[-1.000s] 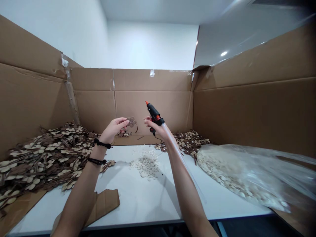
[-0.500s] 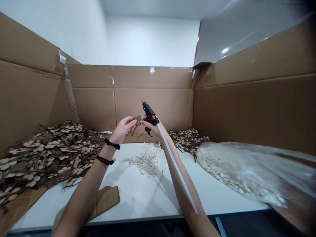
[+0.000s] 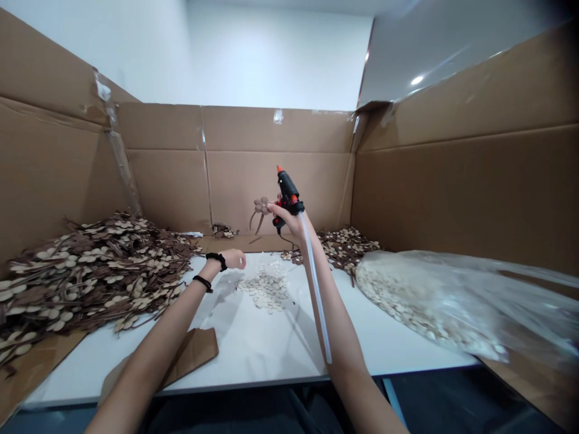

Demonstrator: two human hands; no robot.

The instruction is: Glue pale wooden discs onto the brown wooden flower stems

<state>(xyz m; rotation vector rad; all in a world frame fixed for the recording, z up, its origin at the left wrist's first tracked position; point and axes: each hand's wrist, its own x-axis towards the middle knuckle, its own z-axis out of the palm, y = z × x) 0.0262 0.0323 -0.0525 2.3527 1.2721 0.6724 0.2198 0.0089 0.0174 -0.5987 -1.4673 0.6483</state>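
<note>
My right hand (image 3: 289, 220) is closed around a black and orange hot glue gun (image 3: 288, 191), its nozzle pointing up. A long clear glue stick (image 3: 316, 289) sticks out of its back and lies along my forearm. The same hand pinches a brown flower-shaped piece (image 3: 261, 206) with two thin strips hanging from it, left of the gun. My left hand (image 3: 234, 259) is low over the white table, just beyond a small heap of pale flat discs (image 3: 265, 290). Its fingers bend down and are mostly hidden, so what they hold, if anything, does not show.
A big pile of brown and cream flower pieces (image 3: 104, 265) covers the left side. More pieces (image 3: 346, 244) lie at the back right. A clear plastic bag of discs (image 3: 420, 301) rests on the right. Cardboard walls (image 3: 280, 175) surround the table; a cardboard scrap (image 3: 194, 355) lies at the front.
My left hand has let go of the brown flower piece and moved down towards the discs. My right hand, with the glue gun and flower piece, has shifted slightly up and right.
</note>
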